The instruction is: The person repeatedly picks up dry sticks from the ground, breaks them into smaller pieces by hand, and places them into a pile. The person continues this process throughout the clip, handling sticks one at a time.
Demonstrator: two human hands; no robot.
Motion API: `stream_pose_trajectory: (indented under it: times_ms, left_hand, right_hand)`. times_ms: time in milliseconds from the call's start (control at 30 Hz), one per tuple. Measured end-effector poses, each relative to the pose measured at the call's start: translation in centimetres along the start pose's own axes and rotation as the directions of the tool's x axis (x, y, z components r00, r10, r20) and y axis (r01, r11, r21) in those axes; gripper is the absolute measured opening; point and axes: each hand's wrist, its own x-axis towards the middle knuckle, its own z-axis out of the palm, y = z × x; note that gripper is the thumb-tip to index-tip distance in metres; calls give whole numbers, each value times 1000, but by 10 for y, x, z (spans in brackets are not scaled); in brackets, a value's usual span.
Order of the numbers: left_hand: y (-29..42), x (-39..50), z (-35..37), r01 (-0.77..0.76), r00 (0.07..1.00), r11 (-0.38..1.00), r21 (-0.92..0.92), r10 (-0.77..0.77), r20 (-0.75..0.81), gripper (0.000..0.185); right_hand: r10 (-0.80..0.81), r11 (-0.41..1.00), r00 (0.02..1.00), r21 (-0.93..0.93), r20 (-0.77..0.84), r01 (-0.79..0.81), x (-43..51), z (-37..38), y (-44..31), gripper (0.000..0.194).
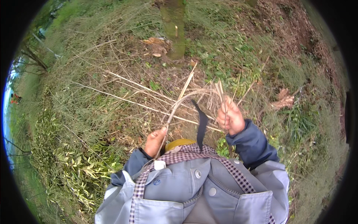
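A thin, pale dry stem (179, 102) arches between my two hands. My left hand (154, 142) grips its lower part, and a length of the stem runs on below the fist toward my jacket. On the other side, my right hand (231, 115) is closed around its far end, together with what look like a few thin dry strands. Several long dry stalks (134, 102) lie on the ground beyond and below the arch. One broader pale stalk (188, 81) angles up behind it. A black strap (202, 126) hangs between my hands, in front of my chest.
A mossy tree trunk (174, 30) stands ahead, with broken orange-brown wood (157, 46) at its base. Leafy cut branches (75, 170) lie at the left. At the right is a brown wood chunk (284, 98). A yellow item (180, 143) shows below my hands.
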Motion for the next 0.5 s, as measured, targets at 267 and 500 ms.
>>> stream_pose_trajectory:
  times_ms: [267,500]
  left_hand:
    - [3,28,-55,-228,964,774,-590,96,-247,32]
    - [51,-27,-220,-776,396,583,-241,154,-905,42]
  right_hand:
    - [266,929,963,-275,40,-245,3,49,93,18]
    - [-191,695,981,-710,-35,110,-21,3,49,16]
